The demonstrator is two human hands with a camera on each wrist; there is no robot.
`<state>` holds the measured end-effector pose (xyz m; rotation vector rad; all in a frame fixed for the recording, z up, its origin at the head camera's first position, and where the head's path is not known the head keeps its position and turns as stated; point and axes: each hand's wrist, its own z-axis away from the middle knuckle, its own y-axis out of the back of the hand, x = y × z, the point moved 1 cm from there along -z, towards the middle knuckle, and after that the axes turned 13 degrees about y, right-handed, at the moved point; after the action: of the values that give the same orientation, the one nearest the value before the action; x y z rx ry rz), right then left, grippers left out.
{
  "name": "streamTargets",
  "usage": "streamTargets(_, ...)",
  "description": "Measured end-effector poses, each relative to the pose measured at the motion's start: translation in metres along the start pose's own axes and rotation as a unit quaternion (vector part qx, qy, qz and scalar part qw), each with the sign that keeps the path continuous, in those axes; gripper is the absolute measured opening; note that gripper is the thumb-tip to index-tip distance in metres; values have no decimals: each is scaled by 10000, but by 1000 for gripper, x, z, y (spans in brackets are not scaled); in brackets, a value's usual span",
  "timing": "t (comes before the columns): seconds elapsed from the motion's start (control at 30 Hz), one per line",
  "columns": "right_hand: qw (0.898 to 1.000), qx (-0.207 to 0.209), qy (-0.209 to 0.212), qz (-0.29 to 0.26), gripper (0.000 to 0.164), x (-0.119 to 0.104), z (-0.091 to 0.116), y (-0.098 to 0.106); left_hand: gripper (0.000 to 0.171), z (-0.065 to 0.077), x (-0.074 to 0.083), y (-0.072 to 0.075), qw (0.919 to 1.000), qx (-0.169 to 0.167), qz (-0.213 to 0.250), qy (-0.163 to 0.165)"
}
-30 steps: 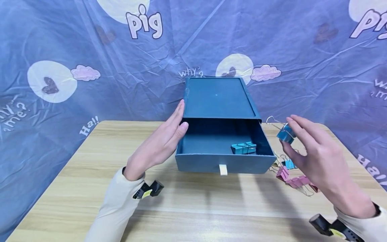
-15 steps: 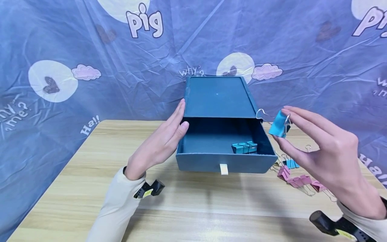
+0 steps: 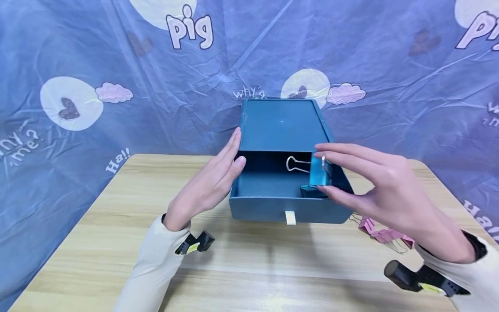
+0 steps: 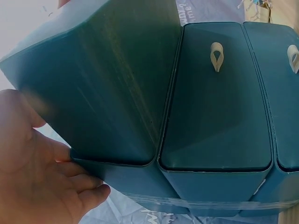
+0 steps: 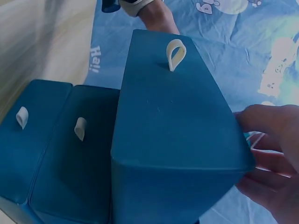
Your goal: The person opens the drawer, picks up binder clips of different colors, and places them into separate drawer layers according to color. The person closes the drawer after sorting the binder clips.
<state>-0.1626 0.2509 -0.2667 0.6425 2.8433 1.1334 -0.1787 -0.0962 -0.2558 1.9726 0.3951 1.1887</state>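
My right hand point(image 3: 383, 186) pinches a blue binder clip point(image 3: 318, 170) between thumb and fingertips, over the right part of the pulled-out top drawer point(image 3: 261, 210). One wire handle of the clip points left. Beneath it, partly covered, a second blue binder clip point(image 3: 307, 190) lies in the drawer. My left hand point(image 3: 206, 186) rests with straight fingers against the left side of the dark blue drawer cabinet point(image 3: 282, 125). In the left wrist view, the left hand point(image 4: 51, 177) is beside the drawer's outer wall. The right wrist view has the right hand point(image 5: 275, 154) at the drawer's far edge, its clip mostly hidden.
Several pink binder clips point(image 3: 383, 235) lie on the wooden table point(image 3: 128, 216), right of the cabinet and below my right forearm. Shut lower drawers with pale pull loops point(image 4: 216, 58) show in the wrist views. A printed blue cloth point(image 3: 175, 108) hangs behind the table.
My right hand has carried the blue binder clip leftward from beside the cabinet to over the open drawer, turning it on the way. The left hand stays against the cabinet.
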Motion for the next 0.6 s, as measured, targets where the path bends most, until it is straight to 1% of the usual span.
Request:
streamTargets(0.03, 9999, -60, 15, -114, 61, -18, -25, 4, 64, 0, 0, 0, 10000, 0, -1, -9)
streamTargets(0.1, 9995, -220, -89, -223, 51, -42, -62, 9, 64, -1, 1, 1, 10000, -7, 11, -13)
streamTargets(0.17, 9987, -325, -171, -351, 53, -51, -79, 8, 64, -1, 0, 0, 10000, -5, 23, -5)
streamTargets(0.2, 9981, -406, -217, -402, 55, -52, -84, 6, 63, -1, 0, 0, 10000, -11, 25, -3)
streamTargets(0.3, 9962, -657, -323, -476, 53, -49, -88, 2, 64, -1, 0, 0, 10000, 0, 31, -12)
streamTargets(0.37, 9960, -667, -315, -509, 48, -46, -88, -1, 65, -1, -1, 0, 10000, -1, 40, -6)
streamTargets(0.43, 9967, -582, -255, -504, 42, -44, -89, -4, 66, -1, -1, 0, 10000, 9, 50, 0)
streamTargets(0.6, 9986, -292, -204, -393, 33, -43, -87, -2, 68, -1, -3, 0, 10000, 3, 88, 24)
